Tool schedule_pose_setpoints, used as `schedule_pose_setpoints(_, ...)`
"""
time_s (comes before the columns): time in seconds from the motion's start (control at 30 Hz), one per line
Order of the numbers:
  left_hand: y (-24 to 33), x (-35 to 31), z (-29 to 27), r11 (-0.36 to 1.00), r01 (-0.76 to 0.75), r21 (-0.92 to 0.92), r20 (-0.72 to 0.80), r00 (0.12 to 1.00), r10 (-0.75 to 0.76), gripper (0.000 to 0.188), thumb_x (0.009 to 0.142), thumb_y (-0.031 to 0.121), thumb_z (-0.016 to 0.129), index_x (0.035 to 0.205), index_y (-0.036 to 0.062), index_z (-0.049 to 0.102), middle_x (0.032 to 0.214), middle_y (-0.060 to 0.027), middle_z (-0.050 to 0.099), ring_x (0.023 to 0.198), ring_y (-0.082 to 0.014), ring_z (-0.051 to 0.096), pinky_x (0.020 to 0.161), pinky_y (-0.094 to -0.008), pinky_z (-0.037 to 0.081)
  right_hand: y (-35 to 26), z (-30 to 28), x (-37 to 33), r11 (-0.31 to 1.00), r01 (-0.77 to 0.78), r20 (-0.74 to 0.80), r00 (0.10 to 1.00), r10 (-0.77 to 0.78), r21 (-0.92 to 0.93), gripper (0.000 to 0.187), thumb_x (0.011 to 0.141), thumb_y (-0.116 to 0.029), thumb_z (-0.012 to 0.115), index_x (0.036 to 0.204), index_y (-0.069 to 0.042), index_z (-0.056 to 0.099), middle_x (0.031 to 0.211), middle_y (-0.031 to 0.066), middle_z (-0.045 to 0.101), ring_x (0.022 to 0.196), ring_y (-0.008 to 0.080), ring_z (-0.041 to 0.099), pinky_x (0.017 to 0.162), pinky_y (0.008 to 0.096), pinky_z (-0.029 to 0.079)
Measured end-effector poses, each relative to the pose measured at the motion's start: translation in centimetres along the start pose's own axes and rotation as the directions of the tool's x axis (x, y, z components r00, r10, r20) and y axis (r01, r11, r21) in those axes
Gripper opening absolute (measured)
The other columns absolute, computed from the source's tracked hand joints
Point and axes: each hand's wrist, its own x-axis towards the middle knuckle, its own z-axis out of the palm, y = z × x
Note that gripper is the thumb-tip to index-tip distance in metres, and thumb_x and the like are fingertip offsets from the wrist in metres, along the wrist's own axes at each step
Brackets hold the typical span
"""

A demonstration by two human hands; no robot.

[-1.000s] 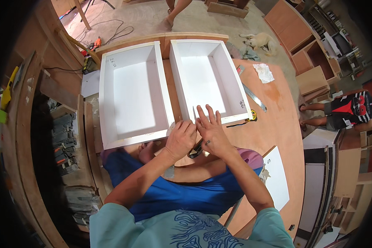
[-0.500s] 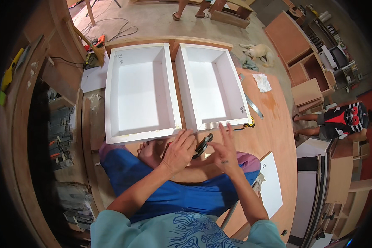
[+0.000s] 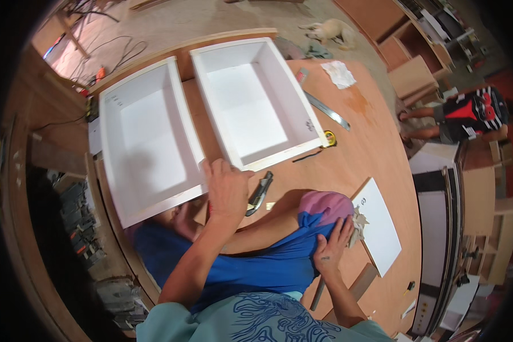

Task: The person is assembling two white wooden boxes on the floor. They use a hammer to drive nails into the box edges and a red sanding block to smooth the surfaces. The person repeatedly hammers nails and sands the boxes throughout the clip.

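Observation:
Two white open-topped drawer boxes lie side by side in front of me, a left box [image 3: 154,134] and a right box [image 3: 256,102]. My left hand [image 3: 227,185] is at the gap between their near corners, thumb spread out along the right box's near rim; its fingertips are partly hidden. My right hand [image 3: 332,246] lies open, fingers spread, on my blue-clad thigh, beside a crumpled beige cloth [image 3: 357,227]. A black utility knife [image 3: 259,194] lies on the wooden board just right of my left hand.
A yellow tape measure [image 3: 330,138] sits by the right box's corner, with a metal ruler [image 3: 328,111] beyond. A white panel [image 3: 377,225] lies on the wooden board [image 3: 376,154] at right. A dog [image 3: 332,31] rests on the floor; another person [image 3: 467,114] is at far right.
My right hand has left the right box's near rim and come down onto my thigh. My left hand stays at the boxes' near corners. The whole view has shifted and turned.

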Motion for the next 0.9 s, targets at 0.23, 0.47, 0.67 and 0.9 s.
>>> schedule_pose_setpoints(0.23,0.7,-0.7,0.9,0.996,-0.027,0.089,-0.111,0.993,0.037,0.029,0.079,0.017,0.078,0.083,-0.0093,0.068,0.088,-0.0187,0.058,0.097,-0.0343,0.054,0.095,-0.0517,0.041,0.5,0.7,0.3,0.998,-0.015,-0.040,0.999,0.017,0.067,0.072,0.106,-0.043,0.044,0.156,0.006,0.026,0.164,0.0310,0.018,0.149,0.0553,0.017,0.120,0.0609,0.016)
schedule_pose_setpoints(0.47,-0.4,-1.8,-0.2,0.999,-0.006,-0.043,-0.009,1.000,0.005,0.021,0.087,0.011,0.070,0.093,-0.0090,0.069,0.098,-0.0197,0.063,0.109,-0.0348,0.058,0.112,-0.0628,0.034,0.1,0.8,0.1,0.995,-0.058,-0.041,0.997,0.062,0.079,0.071,0.106,-0.043,0.046,0.157,0.003,0.027,0.165,0.0281,0.018,0.151,0.0514,0.018,0.122,0.0580,0.016)
schedule_pose_setpoints(0.67,-1.1,-2.5,-0.3,0.991,0.048,-0.125,-0.164,0.984,-0.069,0.022,0.088,0.009,0.068,0.101,-0.0092,0.068,0.101,-0.0207,0.064,0.115,-0.0382,0.057,0.111,-0.0641,0.033,0.5,0.7,-0.1,0.997,-0.054,-0.044,0.997,0.056,0.061,0.072,0.105,-0.044,0.048,0.156,0.004,0.030,0.165,0.0280,0.019,0.150,0.0503,0.019,0.122,0.0571,0.016)
schedule_pose_setpoints(0.9,-0.2,-1.8,0.2,0.987,0.110,-0.114,-0.163,0.978,-0.128,0.047,0.086,0.029,0.076,0.109,-0.0117,0.067,0.103,-0.0223,0.064,0.121,-0.0427,0.050,0.108,-0.0665,0.030,0.5,0.8,0.0,0.995,-0.044,-0.049,0.998,0.049,0.085,0.072,0.106,-0.046,0.047,0.156,0.004,0.031,0.165,0.0280,0.020,0.150,0.0503,0.019,0.122,0.0567,0.015)
